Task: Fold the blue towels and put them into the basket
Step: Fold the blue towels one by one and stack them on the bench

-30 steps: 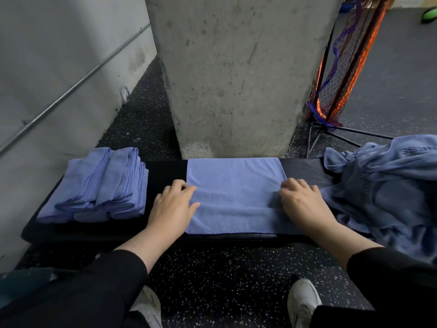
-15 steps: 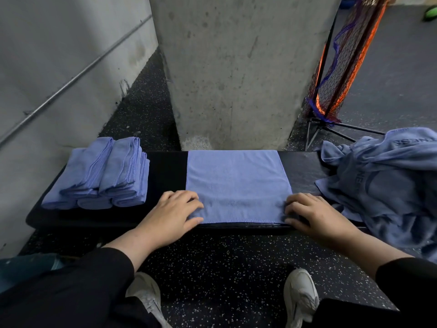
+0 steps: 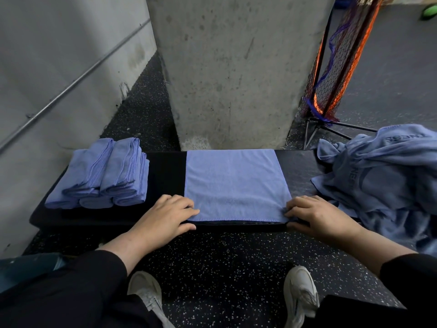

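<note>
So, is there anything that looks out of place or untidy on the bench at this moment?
Only the crumpled heap of towels at the right end, spilling over the bench edge. The flat towel lies square, left hand and right hand at its near corners. The folded towels are neatly stacked at the left.

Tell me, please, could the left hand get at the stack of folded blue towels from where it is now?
Probably yes. The left hand rests at the flat blue towel's near left corner, and only bare black bench lies between it and the stack of folded blue towels on its left.
</note>
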`<state>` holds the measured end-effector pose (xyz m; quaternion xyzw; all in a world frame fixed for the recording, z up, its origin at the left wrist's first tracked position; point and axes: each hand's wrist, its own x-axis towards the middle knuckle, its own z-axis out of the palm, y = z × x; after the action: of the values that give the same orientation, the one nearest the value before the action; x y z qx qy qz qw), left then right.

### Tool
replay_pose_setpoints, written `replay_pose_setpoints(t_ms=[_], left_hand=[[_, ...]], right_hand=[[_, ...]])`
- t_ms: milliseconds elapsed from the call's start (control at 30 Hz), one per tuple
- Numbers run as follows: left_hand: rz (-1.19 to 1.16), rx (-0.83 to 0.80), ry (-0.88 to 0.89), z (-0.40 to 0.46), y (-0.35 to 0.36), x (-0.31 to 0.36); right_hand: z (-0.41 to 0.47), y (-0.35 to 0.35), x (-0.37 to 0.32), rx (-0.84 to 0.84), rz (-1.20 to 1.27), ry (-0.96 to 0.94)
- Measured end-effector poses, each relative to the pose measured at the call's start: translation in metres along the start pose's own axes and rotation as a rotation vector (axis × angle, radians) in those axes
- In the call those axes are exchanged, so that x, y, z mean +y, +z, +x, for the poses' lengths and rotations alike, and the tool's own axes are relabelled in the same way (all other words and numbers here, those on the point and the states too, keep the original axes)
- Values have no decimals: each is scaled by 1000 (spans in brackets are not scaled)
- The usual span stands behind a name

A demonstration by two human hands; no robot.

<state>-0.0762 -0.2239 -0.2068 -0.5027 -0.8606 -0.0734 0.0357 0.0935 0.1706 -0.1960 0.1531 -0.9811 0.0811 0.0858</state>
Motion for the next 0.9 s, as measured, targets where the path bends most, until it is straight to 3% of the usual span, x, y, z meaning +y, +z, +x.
replay_pose_setpoints(t_ms=[267,633,900], left_hand=[[-99,83,-39,-2,1,7],[-123,1,-143,6,-8,20],[-364,-10,-387,17,-23,21]], right_hand=[[1,6,-11,56,-21,67],[11,-9,-16,-179,50,207],[21,-16,-31,35,109,367]])
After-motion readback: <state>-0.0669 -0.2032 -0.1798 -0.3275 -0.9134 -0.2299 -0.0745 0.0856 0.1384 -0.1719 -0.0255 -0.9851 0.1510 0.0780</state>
